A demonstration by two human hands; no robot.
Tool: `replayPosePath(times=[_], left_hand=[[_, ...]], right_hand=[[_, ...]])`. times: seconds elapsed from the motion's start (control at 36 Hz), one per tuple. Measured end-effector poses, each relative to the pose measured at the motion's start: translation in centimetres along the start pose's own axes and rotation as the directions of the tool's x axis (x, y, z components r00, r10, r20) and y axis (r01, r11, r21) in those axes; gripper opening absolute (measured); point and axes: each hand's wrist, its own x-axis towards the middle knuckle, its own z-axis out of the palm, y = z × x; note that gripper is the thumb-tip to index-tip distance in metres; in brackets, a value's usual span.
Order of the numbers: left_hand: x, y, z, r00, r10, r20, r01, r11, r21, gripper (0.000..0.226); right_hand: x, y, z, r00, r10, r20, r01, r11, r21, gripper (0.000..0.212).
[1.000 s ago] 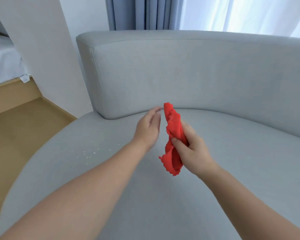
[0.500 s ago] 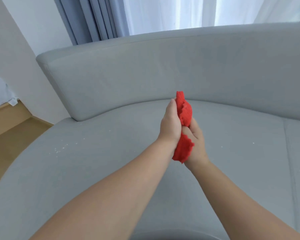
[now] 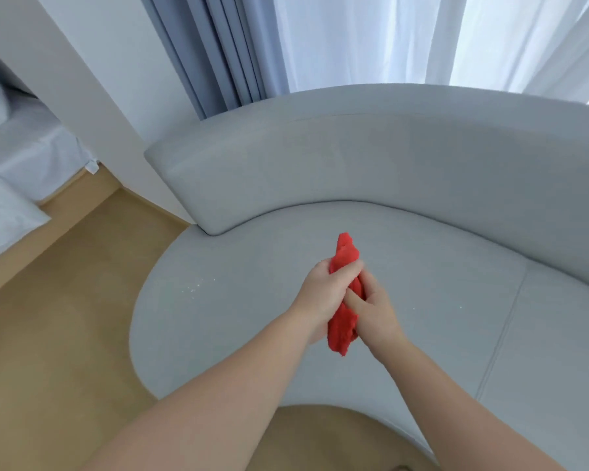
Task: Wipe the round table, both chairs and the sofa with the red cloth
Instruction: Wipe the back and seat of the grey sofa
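Fingers (image 3: 350, 268) grip red cloth (image 3: 342, 329) over sofa (image 3: 388, 158).

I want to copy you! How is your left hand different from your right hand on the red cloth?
The left hand sits left of the red cloth, and the right hand sits right of it. The left hand wraps over the cloth higher up, while the right hand grips lower down. Both hands grip the bunched cloth above the sofa.
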Motion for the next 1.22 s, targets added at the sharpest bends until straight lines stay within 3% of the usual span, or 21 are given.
replayPosePath(times=[0.11,0.25,0.39,0.47,0.58,0.67,0.78,0.94,1.08,1.22], left_hand=[[-1.9,2.7,0.6,0.999,-0.015,-0.034,0.02,0.987,0.157,0.019],[-5.4,7.1,6.0,0.993,-0.062,0.105,0.035,0.971,0.238,0.018],[-6.2,6.6,12.5,0.971,-0.084,0.224,0.015,0.955,0.296,0.015],[-6.7,6.1,17.0,0.934,-0.125,0.335,0.035,0.964,0.262,0.017],[-8.3,4.8,22.2,0.833,-0.178,0.523,0.04,0.964,0.264,0.018],[-9.6,3.5,25.2,0.71,-0.238,0.662,-0.002,0.94,0.34,0.02],[-12.0,1.4,28.8,0.598,-0.284,0.749,-0.093,0.904,0.417,0.019],[-14.3,-2.4,34.3,0.577,-0.285,0.766,-0.315,0.788,0.53,0.027],[-15.7,-6.4,39.5,0.535,-0.273,0.8,-0.538,0.62,0.571,0.031],[-16.6,-12.6,43.9,0.541,-0.3,0.786,-0.643,0.454,0.616,0.029]], right_hand=[[-2.7,-3.7,-1.8,0.996,0.023,0.089,-0.006,0.981,-0.191,0.047],[-7.6,-11.0,-7.8,0.989,0.114,0.092,-0.092,0.972,-0.217,0.063],[-10.9,-12.4,-13.3,0.981,0.128,-0.147,-0.181,0.882,-0.435,0.069],[-12.6,-11.9,-15.8,0.944,0.091,-0.316,-0.23,0.868,-0.439,0.062],[-16.4,-11.0,-18.5,0.846,0.076,-0.528,-0.265,0.919,-0.292,0.061],[-19.8,-9.5,-21.0,0.737,0.059,-0.674,-0.296,0.924,-0.243,0.051],[-24.9,-7.4,-23.7,0.596,0.098,-0.797,-0.35,0.925,-0.147,0.046],[-31.8,-4.8,-27.0,0.468,0.157,-0.87,-0.437,0.897,-0.073,0.038],[-37.7,-0.6,-32.1,0.382,0.194,-0.904,-0.51,0.86,-0.031,0.038],[-43.4,5.4,-38.3,0.263,0.287,-0.921,-0.542,0.834,0.105,0.033]])
